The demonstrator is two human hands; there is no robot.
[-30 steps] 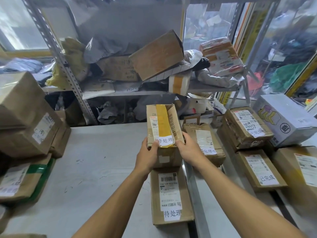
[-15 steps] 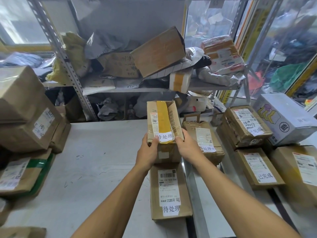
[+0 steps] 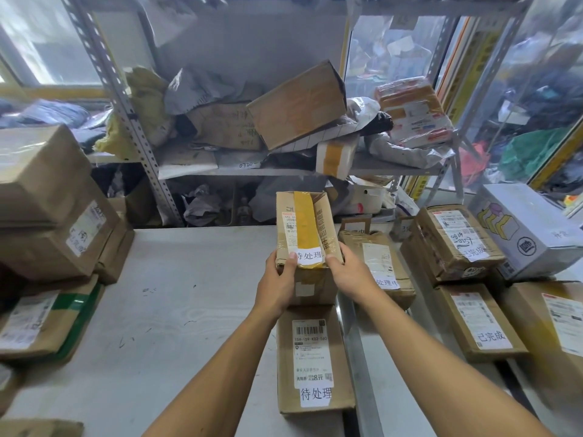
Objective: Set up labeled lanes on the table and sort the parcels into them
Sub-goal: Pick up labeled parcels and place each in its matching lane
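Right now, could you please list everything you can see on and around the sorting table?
Held parcel: one, brown with yellow tape, white 待处理 label, upright at table centre.
Flat parcel: one, brown, 待处理 label, lying nearest the person.
Middle-lane parcel: one, brown, right of the held parcel.
Completed parcels: at least two, brown, 已完成 labels, right side.
White box: one, far right.
Stacked parcels: several, brown, left edge.
Table: one, grey.
Shelf: one, grey metal, cluttered with bags and boxes, behind.
Left hand: grip on the held parcel's left side.
Right hand: grip on its right side.
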